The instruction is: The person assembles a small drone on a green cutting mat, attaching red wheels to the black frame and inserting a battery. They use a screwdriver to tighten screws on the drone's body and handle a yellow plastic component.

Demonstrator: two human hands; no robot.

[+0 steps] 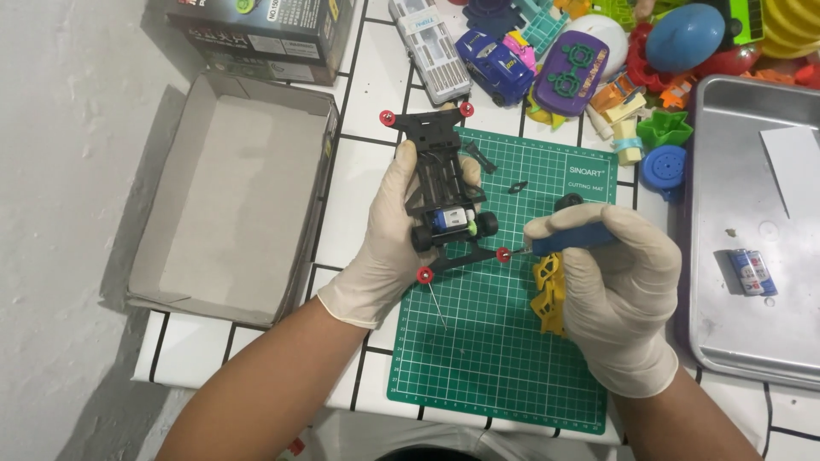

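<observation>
The black toy car chassis [444,192] sits over the upper left corner of the green cutting mat [504,341], gripped from below by the gloved left hand [384,239], whose fingers wrap closed around its frame. Red rollers mark its corners (a small motor shows between the rear wheels). The gloved right hand [611,290] is clenched around a blue-handled screwdriver [568,241], its tip at the red roller [504,253] on the rear bar. A yellow plastic part [547,294] lies on the mat just under that hand. Two batteries [752,271] rest in the metal tray [735,341] at the table's right edge, and an open cardboard box [231,196] lies at its left edge.
</observation>
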